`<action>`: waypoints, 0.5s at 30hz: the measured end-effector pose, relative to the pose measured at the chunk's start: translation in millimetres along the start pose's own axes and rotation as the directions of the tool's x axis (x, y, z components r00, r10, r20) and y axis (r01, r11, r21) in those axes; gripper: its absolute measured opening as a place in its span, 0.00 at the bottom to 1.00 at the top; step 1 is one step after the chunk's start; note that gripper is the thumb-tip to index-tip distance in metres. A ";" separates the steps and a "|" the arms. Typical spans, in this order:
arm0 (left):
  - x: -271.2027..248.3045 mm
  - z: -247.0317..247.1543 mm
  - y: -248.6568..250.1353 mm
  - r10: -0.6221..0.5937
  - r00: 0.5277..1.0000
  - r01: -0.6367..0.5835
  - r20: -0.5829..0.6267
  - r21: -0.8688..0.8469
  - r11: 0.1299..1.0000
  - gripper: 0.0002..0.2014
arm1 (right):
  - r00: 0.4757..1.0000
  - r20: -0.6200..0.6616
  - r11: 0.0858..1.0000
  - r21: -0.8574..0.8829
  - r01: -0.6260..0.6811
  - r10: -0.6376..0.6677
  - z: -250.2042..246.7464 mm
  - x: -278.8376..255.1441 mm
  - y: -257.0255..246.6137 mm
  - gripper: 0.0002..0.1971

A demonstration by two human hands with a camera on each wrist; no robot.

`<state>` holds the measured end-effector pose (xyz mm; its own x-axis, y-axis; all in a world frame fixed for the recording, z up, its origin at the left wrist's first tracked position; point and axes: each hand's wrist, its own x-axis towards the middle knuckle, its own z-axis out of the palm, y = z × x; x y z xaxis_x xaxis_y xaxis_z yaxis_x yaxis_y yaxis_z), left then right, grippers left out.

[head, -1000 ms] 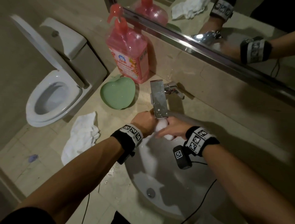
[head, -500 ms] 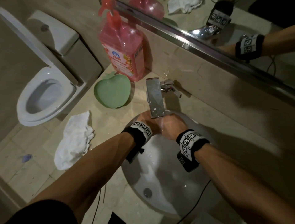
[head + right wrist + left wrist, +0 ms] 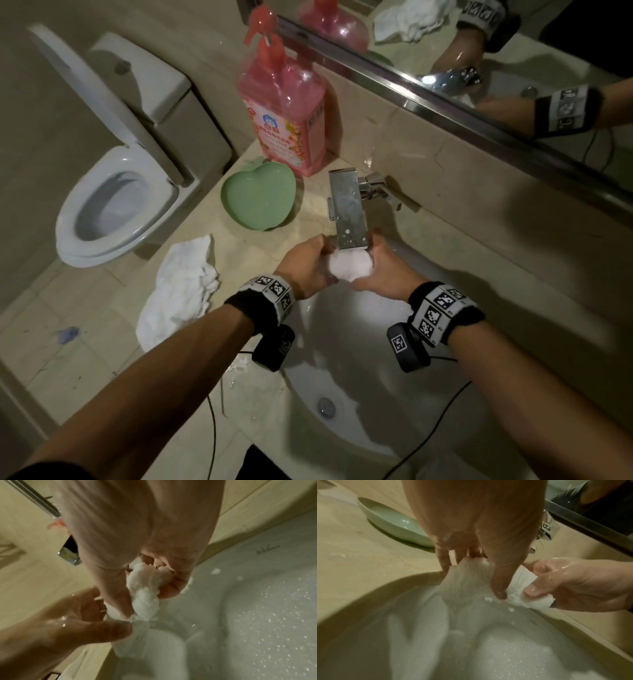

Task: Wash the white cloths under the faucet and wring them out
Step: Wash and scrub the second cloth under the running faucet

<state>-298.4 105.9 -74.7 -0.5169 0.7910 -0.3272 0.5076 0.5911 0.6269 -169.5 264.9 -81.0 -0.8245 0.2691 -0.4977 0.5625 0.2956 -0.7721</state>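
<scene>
A wet white cloth (image 3: 350,267) is bunched just below the spout of the chrome faucet (image 3: 349,209), over the white sink (image 3: 342,342). My left hand (image 3: 308,263) grips its left end and my right hand (image 3: 380,270) grips its right end. In the left wrist view my left hand (image 3: 471,563) pinches the cloth (image 3: 467,582) between fingers and thumb, and the cloth's tail hangs down into the basin. The right wrist view has my right hand (image 3: 147,588) curled round the cloth (image 3: 145,588). A second white cloth (image 3: 178,294) lies crumpled on the counter to the left.
A green apple-shaped dish (image 3: 258,198) and a pink pump bottle (image 3: 284,116) stand on the beige counter (image 3: 239,274) behind the sink's left side. A toilet (image 3: 116,192) with raised lid is further left. A mirror (image 3: 479,51) runs along the back wall. Cables trail from both wristbands.
My hands have drawn slightly apart and the white cloth shows between them again under the spout; half a second ago they covered it. The head view has shifted.
</scene>
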 end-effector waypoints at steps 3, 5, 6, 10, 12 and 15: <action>-8.1 -2.6 0.8 -0.025 0.999 0.022 0.040 0.081 0.996 0.37 | 1.000 -0.025 0.989 0.147 -0.009 0.013 4.1 -2.4 -2.2 0.34; -11.3 -2.9 2.7 -0.001 0.997 -0.012 0.075 0.181 0.983 0.41 | 0.999 -0.038 0.983 0.185 0.012 -0.004 6.8 -4.8 -5.5 0.33; -12.5 -2.6 2.8 0.011 0.997 -0.026 0.078 0.190 0.981 0.40 | 0.999 -0.038 0.979 0.205 0.013 -0.006 8.0 -5.6 -6.8 0.35; -13.3 -0.4 -2.3 -0.026 0.993 0.035 0.118 -0.072 0.997 0.35 | 1.000 -0.026 0.950 0.313 0.003 0.005 10.6 -13.9 -9.2 0.49; -10.5 2.3 -4.7 0.004 0.995 0.003 0.097 -0.070 0.998 0.34 | 0.999 -0.031 0.960 0.278 0.024 -0.016 11.7 -18.8 -9.4 0.47; -7.5 9.3 -4.0 -0.006 0.998 0.016 0.067 -0.146 0.989 0.32 | 0.999 -0.040 0.957 0.289 0.033 -0.022 15.4 -23.3 -8.4 0.34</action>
<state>-290.2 99.1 -81.4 -0.4727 0.7960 -0.3780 0.3930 0.5744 0.7181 -155.9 242.1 -69.0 -0.8339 0.2985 -0.4642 0.4936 0.0268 -0.8693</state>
